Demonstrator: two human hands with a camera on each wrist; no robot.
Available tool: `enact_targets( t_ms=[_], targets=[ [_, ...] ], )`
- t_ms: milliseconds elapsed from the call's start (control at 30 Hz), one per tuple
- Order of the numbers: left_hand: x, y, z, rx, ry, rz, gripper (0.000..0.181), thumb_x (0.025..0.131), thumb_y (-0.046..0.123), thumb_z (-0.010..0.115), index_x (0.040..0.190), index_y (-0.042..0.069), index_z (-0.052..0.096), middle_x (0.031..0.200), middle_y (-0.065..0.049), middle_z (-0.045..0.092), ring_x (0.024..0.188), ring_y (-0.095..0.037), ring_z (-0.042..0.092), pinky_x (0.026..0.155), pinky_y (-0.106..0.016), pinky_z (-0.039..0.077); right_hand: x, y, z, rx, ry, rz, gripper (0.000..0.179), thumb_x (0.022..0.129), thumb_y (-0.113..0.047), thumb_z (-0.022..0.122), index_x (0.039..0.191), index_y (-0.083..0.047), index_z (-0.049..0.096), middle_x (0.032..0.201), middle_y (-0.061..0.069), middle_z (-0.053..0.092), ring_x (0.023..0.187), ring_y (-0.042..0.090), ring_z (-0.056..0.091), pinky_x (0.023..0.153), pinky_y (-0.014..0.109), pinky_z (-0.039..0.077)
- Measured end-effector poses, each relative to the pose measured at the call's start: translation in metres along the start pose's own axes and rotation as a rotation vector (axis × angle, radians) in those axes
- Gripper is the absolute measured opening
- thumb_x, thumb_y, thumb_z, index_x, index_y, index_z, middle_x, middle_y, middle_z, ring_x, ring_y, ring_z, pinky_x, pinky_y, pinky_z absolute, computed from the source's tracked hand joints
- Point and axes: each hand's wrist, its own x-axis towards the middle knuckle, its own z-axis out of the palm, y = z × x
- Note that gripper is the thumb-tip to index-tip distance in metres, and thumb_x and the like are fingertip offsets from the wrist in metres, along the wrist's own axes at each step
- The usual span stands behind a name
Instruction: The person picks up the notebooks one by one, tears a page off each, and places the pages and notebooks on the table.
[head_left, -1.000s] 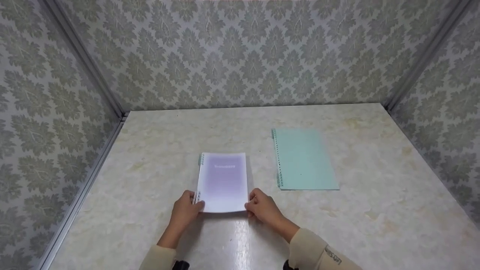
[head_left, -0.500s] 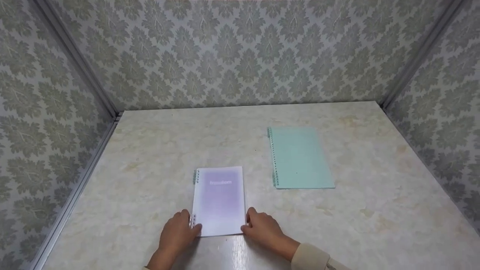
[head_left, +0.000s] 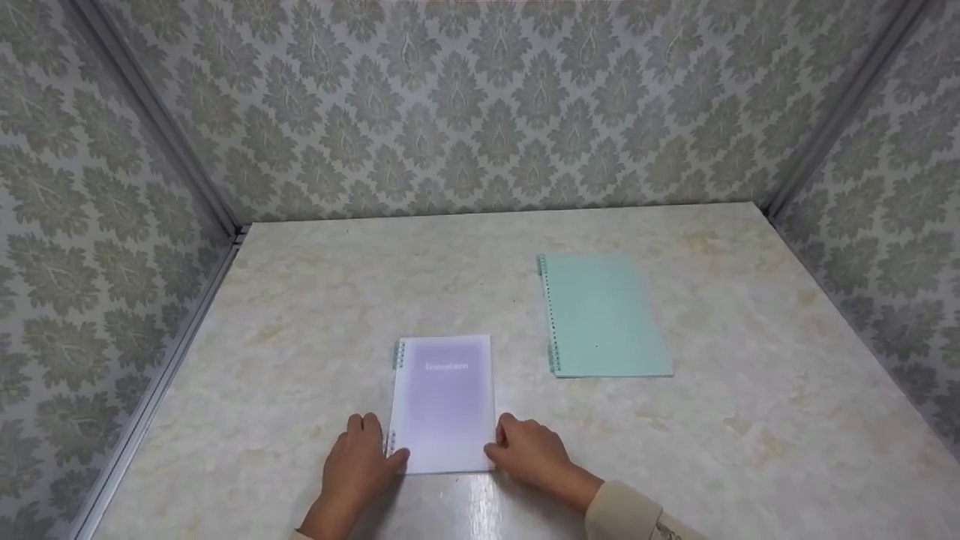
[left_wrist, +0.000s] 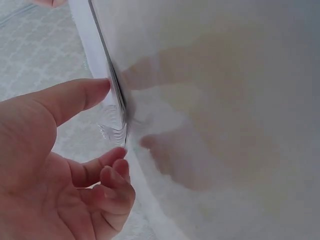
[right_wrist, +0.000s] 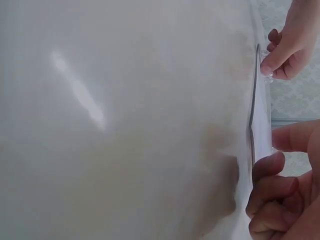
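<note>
A purple-and-white spiral notebook (head_left: 444,397) lies on the near middle of the table, its rings on the left. My left hand (head_left: 355,459) holds its near left corner, with the thumb on the cover's edge. In the left wrist view the fingers of the left hand (left_wrist: 55,170) curl beside the wire rings (left_wrist: 116,132). At the near right corner, my right hand (head_left: 534,453) holds the notebook between thumb and curled fingers. The right wrist view shows the right hand (right_wrist: 287,185) close against the notebook's edge (right_wrist: 260,115).
A larger mint-green spiral notebook (head_left: 609,315) lies farther back to the right, rings on its left side. The pale marbled table (head_left: 315,300) is bounded by patterned walls (head_left: 465,97) at the back and both sides.
Both hands have brought the purple notebook toward the table's near side, and its tilted cover now lies flat. Over the last half second it has hardly moved. The green notebook stays put.
</note>
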Motion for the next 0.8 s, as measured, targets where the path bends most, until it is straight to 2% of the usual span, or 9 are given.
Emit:
enact_targets(
  t_ms=[100, 233, 300, 367, 400, 467, 567, 700, 800],
  targets=[
    [-0.005, 0.004, -0.002, 0.006, 0.037, 0.068, 0.071, 0.075, 0.043, 0.071, 0.121, -0.005, 0.047, 0.114, -0.021, 0.047, 0.089, -0.027, 0.051, 0.073, -0.042, 0.048, -0.002, -0.005, -0.005, 0.124, 0.010, -0.013, 0.016, 0.083, -0.029, 0.056, 0.075, -0.016, 0.052, 0.058, -0.006, 0.051, 0.050, 0.009, 0.044, 0.048, 0.025, 0.033],
    [-0.022, 0.011, -0.006, -0.040, 0.056, 0.281, 0.089, 0.069, 0.062, 0.067, 0.129, 0.001, 0.045, 0.133, -0.019, 0.041, 0.111, -0.032, 0.045, 0.085, -0.051, 0.043, -0.008, -0.015, -0.011, 0.269, 0.010, -0.093, 0.014, 0.088, -0.026, 0.055, 0.079, -0.014, 0.053, 0.059, -0.004, 0.056, 0.048, 0.007, 0.045, 0.046, 0.022, 0.035],
    [-0.029, 0.017, -0.007, -0.068, 0.068, 0.402, 0.092, 0.067, 0.065, 0.067, 0.133, 0.004, 0.044, 0.139, -0.018, 0.037, 0.119, -0.034, 0.041, 0.089, -0.054, 0.039, -0.011, -0.022, -0.013, 0.314, 0.018, -0.149, 0.014, 0.089, -0.024, 0.054, 0.081, -0.013, 0.053, 0.059, -0.002, 0.058, 0.047, 0.006, 0.046, 0.046, 0.021, 0.036],
    [-0.036, 0.021, -0.008, -0.069, 0.115, 0.491, 0.089, 0.067, 0.061, 0.069, 0.133, 0.006, 0.044, 0.138, -0.016, 0.038, 0.120, -0.033, 0.041, 0.089, -0.054, 0.040, -0.014, -0.031, -0.013, 0.337, 0.037, -0.204, 0.014, 0.090, -0.024, 0.054, 0.082, -0.013, 0.053, 0.059, 0.000, 0.059, 0.047, 0.005, 0.046, 0.045, 0.020, 0.036],
    [-0.039, 0.024, -0.008, -0.055, 0.161, 0.523, 0.086, 0.068, 0.059, 0.070, 0.131, 0.006, 0.046, 0.136, -0.014, 0.041, 0.119, -0.032, 0.043, 0.087, -0.053, 0.042, -0.015, -0.035, -0.014, 0.346, 0.046, -0.228, 0.014, 0.091, -0.024, 0.054, 0.083, -0.012, 0.053, 0.060, 0.001, 0.060, 0.047, 0.004, 0.047, 0.045, 0.019, 0.037],
    [-0.042, 0.028, -0.009, -0.010, 0.269, 0.553, 0.076, 0.069, 0.052, 0.072, 0.126, 0.006, 0.050, 0.131, -0.012, 0.046, 0.114, -0.029, 0.047, 0.082, -0.047, 0.047, -0.015, -0.044, -0.014, 0.361, 0.070, -0.268, 0.014, 0.091, -0.024, 0.053, 0.083, -0.012, 0.053, 0.061, 0.002, 0.060, 0.048, 0.003, 0.047, 0.046, 0.018, 0.037],
    [-0.044, 0.031, -0.009, 0.026, 0.419, 0.539, 0.056, 0.072, 0.041, 0.074, 0.113, 0.007, 0.056, 0.116, -0.008, 0.057, 0.101, -0.023, 0.057, 0.072, -0.037, 0.052, -0.015, -0.053, -0.013, 0.389, 0.090, -0.306, 0.014, 0.092, -0.024, 0.053, 0.085, -0.013, 0.052, 0.064, 0.003, 0.061, 0.051, 0.001, 0.049, 0.049, 0.018, 0.040],
    [-0.047, 0.030, -0.007, -0.010, 0.549, 0.507, 0.027, 0.075, 0.021, 0.073, 0.094, 0.008, 0.060, 0.092, -0.005, 0.065, 0.076, -0.018, 0.063, 0.060, -0.030, 0.053, -0.013, -0.057, -0.010, 0.435, 0.090, -0.369, 0.017, 0.095, -0.028, 0.049, 0.088, -0.013, 0.053, 0.070, 0.003, 0.061, 0.059, 0.001, 0.051, 0.055, 0.018, 0.044],
    [-0.048, 0.026, -0.007, -0.081, 0.651, 0.499, 0.016, 0.073, 0.009, 0.070, 0.086, 0.006, 0.061, 0.081, -0.006, 0.066, 0.065, -0.017, 0.063, 0.056, -0.030, 0.052, -0.009, -0.053, -0.006, 0.399, 0.105, -0.416, 0.019, 0.096, -0.030, 0.047, 0.091, -0.014, 0.056, 0.076, 0.001, 0.061, 0.066, 0.003, 0.052, 0.060, 0.019, 0.045]
  ],
)
